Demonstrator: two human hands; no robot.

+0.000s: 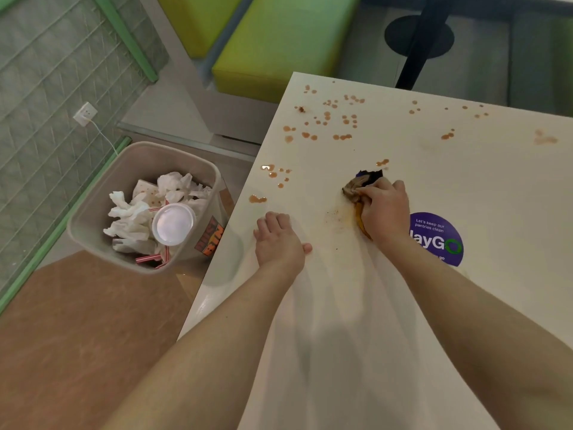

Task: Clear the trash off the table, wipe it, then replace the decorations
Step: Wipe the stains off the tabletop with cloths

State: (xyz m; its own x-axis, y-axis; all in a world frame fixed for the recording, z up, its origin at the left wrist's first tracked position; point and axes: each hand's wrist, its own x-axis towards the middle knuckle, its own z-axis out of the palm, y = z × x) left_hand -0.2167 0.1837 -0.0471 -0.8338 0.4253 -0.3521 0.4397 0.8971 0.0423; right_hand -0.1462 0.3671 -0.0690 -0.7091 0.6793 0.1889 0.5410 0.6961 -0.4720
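White laminate table [465,181] spattered with brown sauce drops [325,119]. Stained crumpled cloth [361,184] gripped by right hand [384,209]; left hand [279,237] laid flat, fingers relaxed. Trash seen in beige plastic bin [93,212]. Risk: sauce smeared by soiled cloth.

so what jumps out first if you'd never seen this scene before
Brown splatter drops dot the far part of the white table. The right hand presses a stained cloth onto the table near its middle, beside a purple round sticker, while the left hand rests flat by the table's left edge. On the floor to the left, a bin is full of crumpled napkins.
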